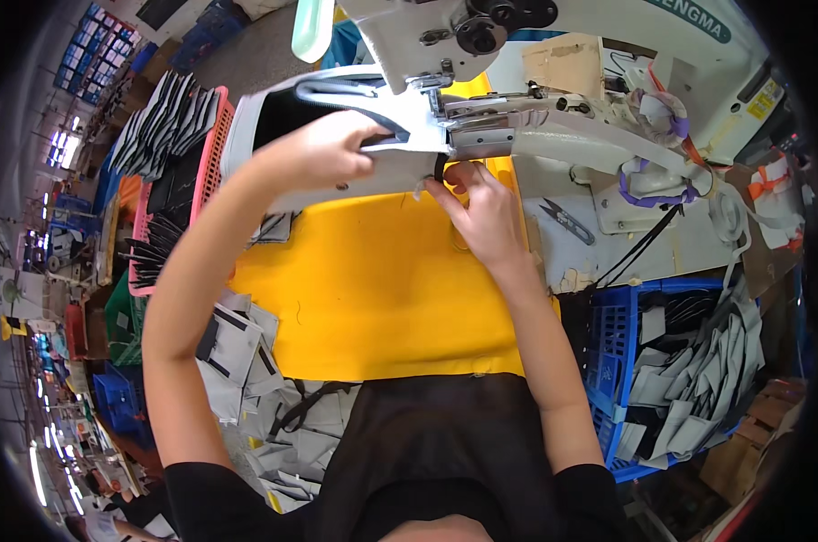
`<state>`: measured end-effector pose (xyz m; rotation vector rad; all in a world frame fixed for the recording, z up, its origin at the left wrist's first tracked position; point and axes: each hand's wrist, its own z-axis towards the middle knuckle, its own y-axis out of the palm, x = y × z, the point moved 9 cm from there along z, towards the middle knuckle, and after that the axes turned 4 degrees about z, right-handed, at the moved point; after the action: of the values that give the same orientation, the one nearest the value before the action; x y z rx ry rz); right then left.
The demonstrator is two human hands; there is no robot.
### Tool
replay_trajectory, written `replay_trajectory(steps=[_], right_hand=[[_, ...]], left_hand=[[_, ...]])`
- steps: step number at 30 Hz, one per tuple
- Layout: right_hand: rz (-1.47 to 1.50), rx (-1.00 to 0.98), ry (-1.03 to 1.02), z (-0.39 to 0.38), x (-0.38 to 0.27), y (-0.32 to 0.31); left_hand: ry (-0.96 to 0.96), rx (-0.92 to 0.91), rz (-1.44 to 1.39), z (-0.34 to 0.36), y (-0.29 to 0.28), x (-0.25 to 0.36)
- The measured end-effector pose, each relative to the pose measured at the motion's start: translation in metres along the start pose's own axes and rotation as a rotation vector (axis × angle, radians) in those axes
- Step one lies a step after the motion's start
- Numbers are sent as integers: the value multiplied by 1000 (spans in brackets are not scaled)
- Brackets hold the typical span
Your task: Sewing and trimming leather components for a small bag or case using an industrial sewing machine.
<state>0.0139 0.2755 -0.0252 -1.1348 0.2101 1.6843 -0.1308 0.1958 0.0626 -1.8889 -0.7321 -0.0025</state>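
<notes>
An industrial sewing machine (463, 32) with a long narrow arm bed (571, 135) stands at the top. A light grey fabric bag piece (382, 176), with a dark inside and a dark zipper or binding along it, lies beside the needle. My left hand (323, 154) grips its upper part left of the needle, fingers curled. My right hand (472, 203) is closed at its lower right edge, by a short dark strip, just below the bed. A yellow sheet (382, 289) spreads beneath both hands.
A pink crate (214, 163) with stacked dark and grey pieces stands left. A blue crate (603, 379) of grey pieces is at lower right. Scissors (567, 221) lie on the right tabletop. Grey pieces (237, 361) are piled at lower left. Purple-trimmed bundles (657, 185) hang by the bed.
</notes>
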Motion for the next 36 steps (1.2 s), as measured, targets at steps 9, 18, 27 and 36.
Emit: replay_trajectory(steps=[9,18,27,36], right_hand=[[-159,-123,161,-43,54,37],[-880,-229,230,-96,101,52],[-487,-371,450,-147,84,14],[-110,-74,361,-104,10,-40]], left_hand=[[18,-231,118,25,-20,2],[42,83,-459,6,-4,7],[-25,101,-519,7,9,8],[-4,120,-545,9,9,1]])
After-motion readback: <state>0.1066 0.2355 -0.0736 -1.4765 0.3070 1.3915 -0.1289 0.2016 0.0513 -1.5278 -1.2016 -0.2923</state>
